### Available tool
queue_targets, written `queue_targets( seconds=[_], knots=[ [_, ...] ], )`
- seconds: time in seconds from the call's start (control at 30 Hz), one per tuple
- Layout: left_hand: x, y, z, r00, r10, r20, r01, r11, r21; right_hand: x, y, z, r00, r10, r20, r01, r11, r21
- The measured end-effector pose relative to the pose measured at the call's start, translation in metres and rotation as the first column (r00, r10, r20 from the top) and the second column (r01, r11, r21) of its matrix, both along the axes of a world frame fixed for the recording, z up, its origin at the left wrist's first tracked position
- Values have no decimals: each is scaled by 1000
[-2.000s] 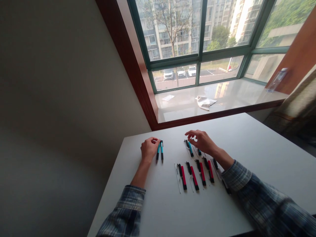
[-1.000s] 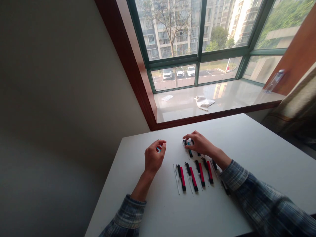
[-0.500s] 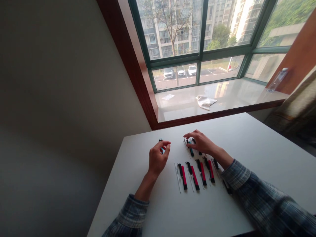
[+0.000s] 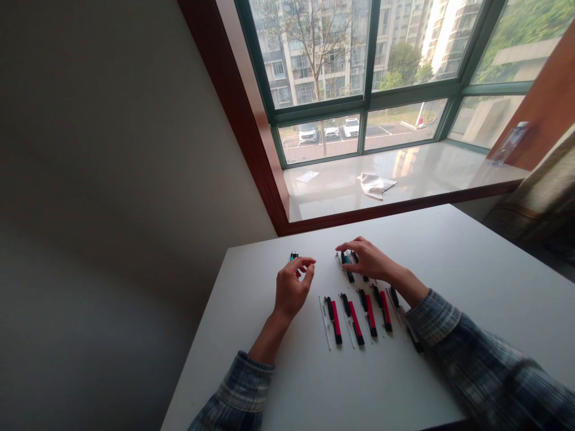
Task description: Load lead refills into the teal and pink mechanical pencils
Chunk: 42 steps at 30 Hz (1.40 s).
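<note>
My left hand (image 4: 291, 290) hovers over the left part of the white table (image 4: 368, 383), fingers curved and thumb apart, with nothing visible in them. Just beyond its knuckles lies a teal and black pen piece (image 4: 294, 255), mostly hidden by the hand. My right hand (image 4: 371, 258) arches over a teal and black pen part (image 4: 348, 267), its thumb and index finger apart. Under that hand more dark pen parts are partly covered. Nearer to me stretches a row of pens taken apart: red and black barrels (image 4: 336, 323) beside thin white refills (image 4: 324, 323).
Dark pen parts (image 4: 394, 297) lie beside my right sleeve (image 4: 433, 314). Past the table, a crumpled white cloth (image 4: 376, 185) and a flat white paper (image 4: 308, 176) rest on the window sill. A clear bottle (image 4: 510, 143) stands at its right end.
My left hand has shifted slightly right, uncovering a bit more of the pen piece's top and hiding its lower part. My right hand stays almost in place over the teal pen parts.
</note>
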<state>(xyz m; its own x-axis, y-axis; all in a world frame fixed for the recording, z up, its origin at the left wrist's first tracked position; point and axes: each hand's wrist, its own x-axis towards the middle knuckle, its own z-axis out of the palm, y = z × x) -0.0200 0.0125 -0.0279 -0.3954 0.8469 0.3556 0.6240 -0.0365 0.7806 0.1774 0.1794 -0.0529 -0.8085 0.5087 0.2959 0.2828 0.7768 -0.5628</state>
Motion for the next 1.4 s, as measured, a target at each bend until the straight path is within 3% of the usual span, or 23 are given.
queue_targets(
  seconds=[0.13,0.3,0.4,0.5,0.67,0.8,0.9,1.07,1.17,1.23,1.33,1.4],
  knots=[
    [1,0,0,996,-33,85,35,999,-31,-4,-10,10,989,-16,-145,32,994,105],
    [3,-1,-1,921,-134,366,174,981,-80,-17,-40,25,953,141,-266,-86,974,209],
    [7,-2,-4,873,-183,451,249,964,-92,-24,-53,27,941,210,-264,-159,966,202],
    [10,0,-5,863,-175,474,243,966,-84,-25,-53,26,938,222,-267,-182,969,165],
    [-1,15,8,926,-95,364,134,988,-81,-17,-23,26,950,50,-307,-16,993,113],
    [-14,33,21,984,-33,174,29,999,24,-13,9,17,977,-68,-200,91,990,109],
    [-16,39,17,999,22,46,-25,997,73,-17,18,5,994,-71,-85,83,987,138],
    [-11,36,5,996,-12,-93,16,999,46,-29,14,-4,993,-119,7,117,983,143],
    [-8,33,3,992,-14,-123,19,999,38,-27,12,3,987,-144,-65,148,988,54],
    [-5,29,3,990,-26,-135,31,999,32,-22,9,8,969,-168,-180,151,983,-104],
    [-1,23,2,987,-43,-156,48,998,33,-11,2,13,927,-180,-330,39,919,-392],
    [1,20,2,984,-47,-173,54,998,38,-6,-5,12,910,-174,-377,-45,862,-505]
  ],
)
